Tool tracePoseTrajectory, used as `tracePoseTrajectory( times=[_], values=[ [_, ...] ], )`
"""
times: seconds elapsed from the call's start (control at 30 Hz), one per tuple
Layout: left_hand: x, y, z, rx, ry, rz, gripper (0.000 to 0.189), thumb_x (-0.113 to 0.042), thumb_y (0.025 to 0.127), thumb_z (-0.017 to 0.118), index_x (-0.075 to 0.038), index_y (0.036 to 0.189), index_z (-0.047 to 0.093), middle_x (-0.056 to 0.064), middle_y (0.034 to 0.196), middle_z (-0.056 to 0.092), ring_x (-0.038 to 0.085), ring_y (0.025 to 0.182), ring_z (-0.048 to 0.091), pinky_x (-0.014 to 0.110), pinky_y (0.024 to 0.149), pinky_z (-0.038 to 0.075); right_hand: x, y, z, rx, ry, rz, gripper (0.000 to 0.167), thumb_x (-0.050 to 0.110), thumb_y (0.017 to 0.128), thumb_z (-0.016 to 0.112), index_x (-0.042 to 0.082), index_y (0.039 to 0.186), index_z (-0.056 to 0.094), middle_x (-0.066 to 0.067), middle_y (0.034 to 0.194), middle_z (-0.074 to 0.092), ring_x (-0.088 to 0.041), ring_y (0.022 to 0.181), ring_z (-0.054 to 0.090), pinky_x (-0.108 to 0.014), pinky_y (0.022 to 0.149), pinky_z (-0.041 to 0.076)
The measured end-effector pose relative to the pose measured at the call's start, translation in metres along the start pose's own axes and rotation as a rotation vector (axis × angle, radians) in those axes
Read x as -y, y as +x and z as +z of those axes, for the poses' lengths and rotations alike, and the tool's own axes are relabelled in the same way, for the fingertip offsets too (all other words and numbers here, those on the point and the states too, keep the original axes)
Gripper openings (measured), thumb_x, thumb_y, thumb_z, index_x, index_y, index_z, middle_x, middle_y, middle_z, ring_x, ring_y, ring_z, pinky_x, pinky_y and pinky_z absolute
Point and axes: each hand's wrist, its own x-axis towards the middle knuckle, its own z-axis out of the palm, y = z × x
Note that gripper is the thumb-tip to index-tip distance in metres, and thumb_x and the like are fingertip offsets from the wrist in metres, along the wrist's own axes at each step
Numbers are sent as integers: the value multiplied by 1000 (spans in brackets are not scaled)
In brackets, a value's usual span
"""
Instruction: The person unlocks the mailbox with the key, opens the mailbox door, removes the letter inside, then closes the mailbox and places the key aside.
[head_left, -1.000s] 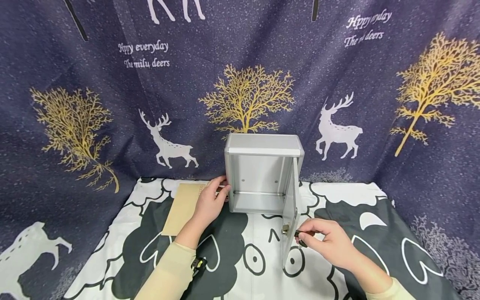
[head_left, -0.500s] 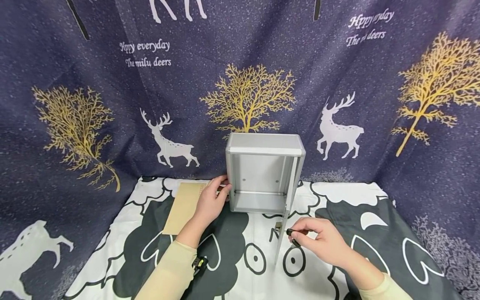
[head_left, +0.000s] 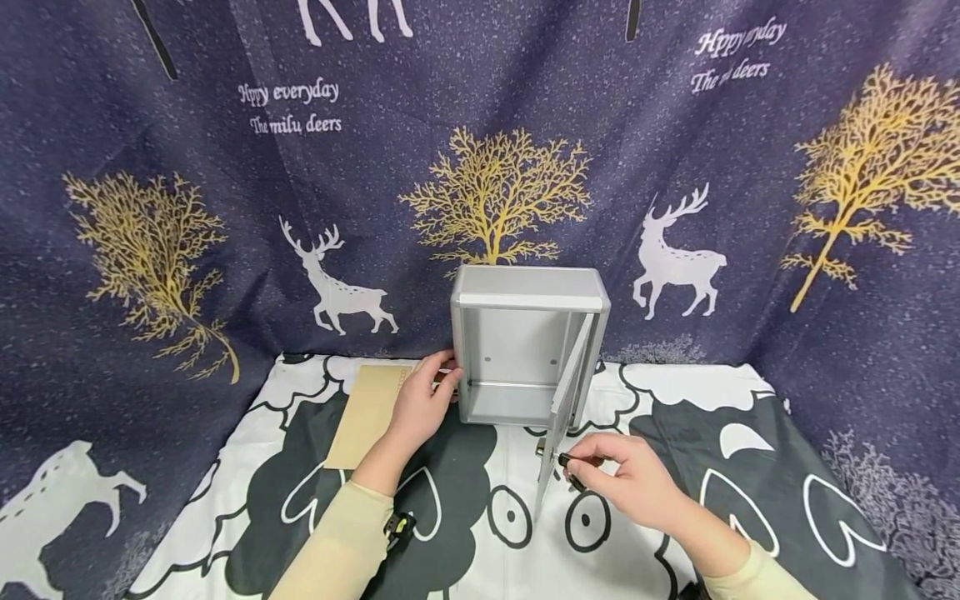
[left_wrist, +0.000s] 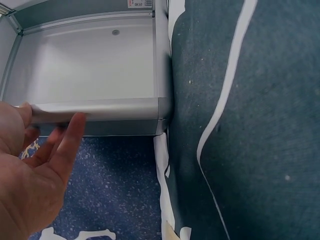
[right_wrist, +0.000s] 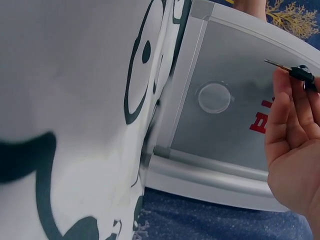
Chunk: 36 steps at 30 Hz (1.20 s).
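Observation:
A silver metal box [head_left: 528, 287] stands upright with its door [head_left: 564, 412] swung out on the right side. My left hand [head_left: 422, 404] holds the box's left wall, thumb at the front edge and fingers along the outside. A brass-coloured lock [head_left: 541, 447] shows on the door's inner face. From the outer side, my right hand [head_left: 626, 475] pinches a black-headed key [head_left: 563, 459] at the lock. In the right wrist view a key with a bare metal blade [right_wrist: 278, 64] shows beside the fingers. The door's outside bears a round disc [right_wrist: 215, 97] and red lettering [right_wrist: 258, 122].
A brown envelope [head_left: 356, 425] lies flat left of the box, partly behind the left hand. The cloth under everything [head_left: 510, 575] has black and white cartoon shapes. A dark blue curtain [head_left: 420, 200] with deer and trees hangs behind the box.
The door has swung leftward, from pointing nearly straight out to slanting across the box's opening, with my right hand and key moving along with it. My left hand stays on the box.

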Motion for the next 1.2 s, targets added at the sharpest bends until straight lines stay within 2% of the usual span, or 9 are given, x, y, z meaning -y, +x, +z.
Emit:
tracePoseTrajectory(
  times=[0.17,0.37,0.5,0.7,0.8,1.0,1.2],
  values=[
    [1,0,0,8,-8,-8,38,-19,116,65,-6,152,64,13,135,68,30,116,73,29,82,68,3,3,6,-19,-8,-5,30,-8,97,78,20,105,82,6,95,79,-8,80,72,-27,66,62],
    [4,1,1,10,-16,-2,39,-20,116,65,-6,152,64,13,134,68,29,116,73,28,81,68,5,5,13,-30,-19,58,25,-3,99,80,21,104,83,9,94,79,-8,78,72,-29,65,62],
    [5,0,1,10,-17,2,39,-21,116,65,-7,152,64,13,134,68,29,115,73,28,81,68,4,9,17,-25,-20,46,26,-4,99,80,21,104,83,9,94,78,-8,78,72,-28,67,62],
    [5,0,1,9,-21,-5,38,-21,116,65,-7,152,64,12,134,68,28,115,73,28,81,68,5,15,24,-37,-23,31,20,-3,100,80,16,104,83,8,91,79,-7,77,70,-28,62,60],
    [6,0,1,7,-22,-3,38,-20,116,65,-7,152,64,12,133,68,29,115,73,28,81,68,9,19,28,-48,-41,61,17,1,100,81,18,104,84,10,89,79,-6,77,70,-29,59,58],
    [6,1,0,6,-29,-6,38,-20,116,66,-7,152,65,12,134,68,29,115,73,28,81,68,11,26,37,-53,-52,174,11,11,103,82,21,102,85,13,88,78,-6,75,67,-27,54,54],
    [5,0,0,5,-35,-2,38,-19,115,66,-7,151,65,12,134,68,29,115,74,28,80,68,11,33,46,-60,-86,215,7,13,103,82,19,105,85,15,91,79,-5,76,69,-28,59,58]
  ],
)
